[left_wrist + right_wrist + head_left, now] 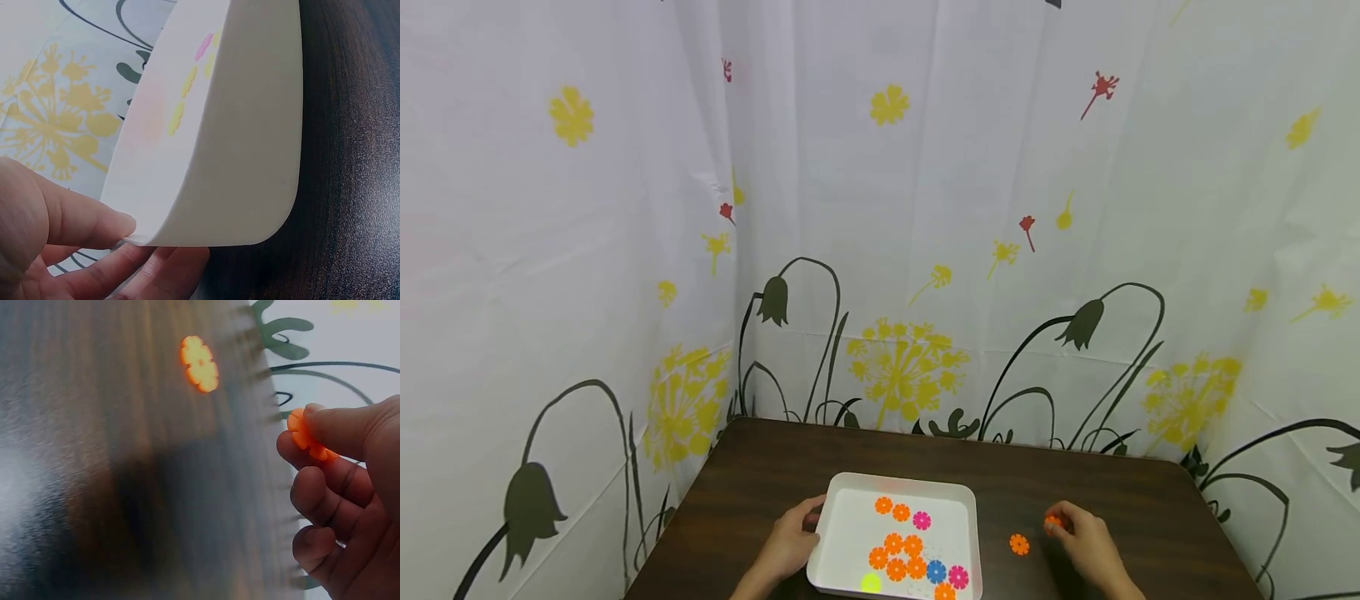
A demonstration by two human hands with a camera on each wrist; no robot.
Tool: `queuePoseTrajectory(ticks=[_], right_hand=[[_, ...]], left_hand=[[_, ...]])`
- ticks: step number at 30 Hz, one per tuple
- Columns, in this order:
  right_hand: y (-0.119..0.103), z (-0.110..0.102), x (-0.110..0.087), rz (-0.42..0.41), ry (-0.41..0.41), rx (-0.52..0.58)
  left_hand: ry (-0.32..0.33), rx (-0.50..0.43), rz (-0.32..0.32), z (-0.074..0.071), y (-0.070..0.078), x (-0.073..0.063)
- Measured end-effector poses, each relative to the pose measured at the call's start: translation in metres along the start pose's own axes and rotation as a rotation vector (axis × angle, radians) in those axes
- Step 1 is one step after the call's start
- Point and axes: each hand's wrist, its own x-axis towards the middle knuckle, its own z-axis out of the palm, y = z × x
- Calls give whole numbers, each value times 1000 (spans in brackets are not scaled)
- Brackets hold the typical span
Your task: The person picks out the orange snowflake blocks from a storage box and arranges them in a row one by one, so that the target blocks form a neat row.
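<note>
Right-wrist view: my right grip (353, 487) pinches orange disc (298, 425), partly hidden in head view; left grip (790, 540) pinches tray (844, 533).

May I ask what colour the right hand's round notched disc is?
Orange notched disc, clearest in the right wrist view.

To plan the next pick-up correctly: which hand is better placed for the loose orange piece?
Probably the right hand: it is nearer the loose orange piece, though pinching another piece. The left hand, farther away, grips the white tray.

L grip (69, 215) pinches tray (250, 144) corner, thumb on rim; discs (189, 81) in tray, 1 pink; bench (353, 137) beside tray, curtain (53, 119) beyond.
</note>
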Motion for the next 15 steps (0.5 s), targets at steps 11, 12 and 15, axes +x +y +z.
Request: queuePoseTrajectory(ticks=[11, 12, 15], right_hand=[[10, 12, -4, 24, -25, 27], [10, 12, -4, 26, -27, 24], [11, 12, -3, 41, -44, 12]], left_hand=[[-2, 1, 8, -1, -1, -3], [-2, 3, 9, 0, -1, -2], [-4, 1, 7, -1, 0, -1]])
